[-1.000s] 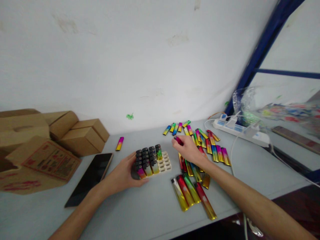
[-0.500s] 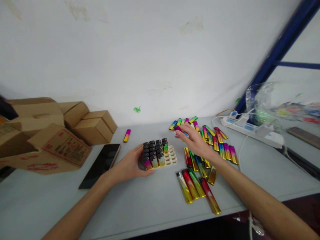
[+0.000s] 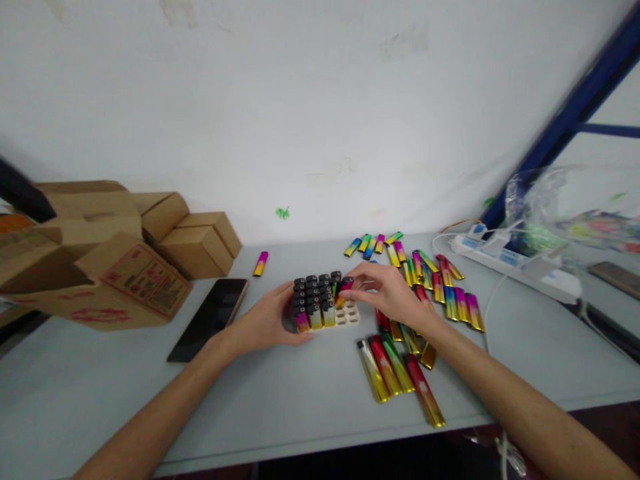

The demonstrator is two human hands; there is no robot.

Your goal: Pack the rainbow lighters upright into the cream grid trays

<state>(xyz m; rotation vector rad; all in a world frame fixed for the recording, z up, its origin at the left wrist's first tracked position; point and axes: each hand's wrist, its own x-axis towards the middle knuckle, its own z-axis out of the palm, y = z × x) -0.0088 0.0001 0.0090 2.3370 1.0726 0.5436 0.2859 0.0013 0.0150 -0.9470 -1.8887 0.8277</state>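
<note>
A white tray with holes (image 3: 354,316) stands mid-table. Upright lighters with black tops (image 3: 314,311) fill most of its left part, and bare holes show at its right. My left hand (image 3: 267,320) is wrapped round the tray's left end, thumb in front and fingers partly hidden behind the lighters. Between the thumb and fingers of my right hand (image 3: 383,290) is a purple-and-yellow lighter (image 3: 345,287), upright over the tray's right part. Whether it sits in a hole I cannot tell. Loose shiny lighters (image 3: 450,303) lie to the right, some hidden under my right hand.
Longer shiny pieces in red, green and gold (image 3: 387,370) lie near the front edge. A black phone-like slab (image 3: 210,319) and cardboard boxes (image 3: 130,277) are at left. One lighter (image 3: 261,264) lies apart near the wall. A white power strip (image 3: 520,267) with cables is at right.
My right hand has moved left and down from the loose lighters to the tray, carrying the purple-and-yellow lighter. My left hand keeps its hold on the tray. The view has shifted slightly.
</note>
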